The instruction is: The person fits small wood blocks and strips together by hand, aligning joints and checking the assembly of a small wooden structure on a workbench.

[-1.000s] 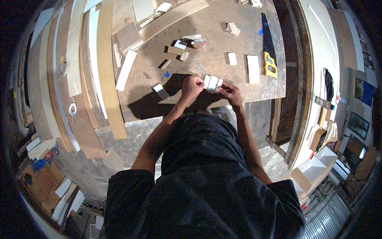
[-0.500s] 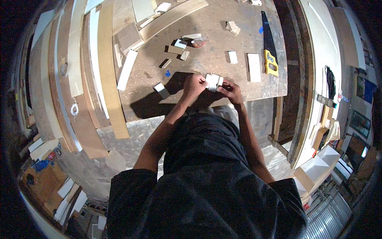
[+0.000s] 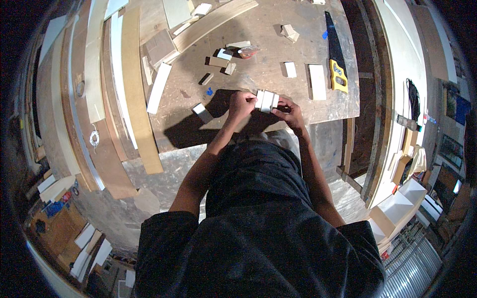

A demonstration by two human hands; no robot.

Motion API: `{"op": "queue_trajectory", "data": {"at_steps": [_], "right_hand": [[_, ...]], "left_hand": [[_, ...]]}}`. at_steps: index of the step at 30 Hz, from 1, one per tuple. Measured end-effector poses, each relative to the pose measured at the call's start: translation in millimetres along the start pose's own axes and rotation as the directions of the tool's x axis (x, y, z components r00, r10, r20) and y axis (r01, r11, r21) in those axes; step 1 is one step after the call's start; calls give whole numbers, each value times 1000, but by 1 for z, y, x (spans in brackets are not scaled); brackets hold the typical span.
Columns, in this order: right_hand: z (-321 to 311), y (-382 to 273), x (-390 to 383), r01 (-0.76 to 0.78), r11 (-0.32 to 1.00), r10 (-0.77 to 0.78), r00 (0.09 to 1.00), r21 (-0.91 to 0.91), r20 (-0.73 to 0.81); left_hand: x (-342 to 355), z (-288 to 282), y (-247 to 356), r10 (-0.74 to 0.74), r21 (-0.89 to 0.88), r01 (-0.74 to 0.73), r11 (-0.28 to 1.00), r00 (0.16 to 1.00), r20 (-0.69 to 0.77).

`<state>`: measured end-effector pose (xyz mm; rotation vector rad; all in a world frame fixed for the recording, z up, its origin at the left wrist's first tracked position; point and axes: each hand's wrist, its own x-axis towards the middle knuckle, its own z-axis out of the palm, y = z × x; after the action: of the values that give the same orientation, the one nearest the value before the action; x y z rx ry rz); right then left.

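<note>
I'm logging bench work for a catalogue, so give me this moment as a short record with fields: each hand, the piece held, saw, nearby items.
Left hand: gripping the left end of the white piece
Right hand: fingers at its right end
Piece held: white, between both hands; number of parts unclear
Saw: lying on the bench, right side, black blade, yellow handle
Nearby, left: white block, blue scrap
Nearby, right: pale board
</note>
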<state>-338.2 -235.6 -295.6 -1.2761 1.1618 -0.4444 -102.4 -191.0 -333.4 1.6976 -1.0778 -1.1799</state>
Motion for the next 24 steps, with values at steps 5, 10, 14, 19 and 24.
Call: {"op": "queue_trajectory", "data": {"at_steps": [5,10,14,19,24], "right_hand": [[-3,7,3,58,998,-58,998,22,12],[0,4,3,90,996,-89,996,-24,15],[-2,7,4,126,990,-125,992,-65,30],[-4,11,2,78,997,-78,997,-8,-4],[-1,-15,0,1,999,-2,999,40,46]], "left_hand": [[4,3,-2,95,80,-95,992,995,10],[3,1,-4,117,72,-117,991,993,6],[1,-4,-2,57,-53,-55,997,998,34],[2,-11,6,95,-100,-87,991,992,84],[3,-7,3,197,-97,-191,977,979,59]]}}
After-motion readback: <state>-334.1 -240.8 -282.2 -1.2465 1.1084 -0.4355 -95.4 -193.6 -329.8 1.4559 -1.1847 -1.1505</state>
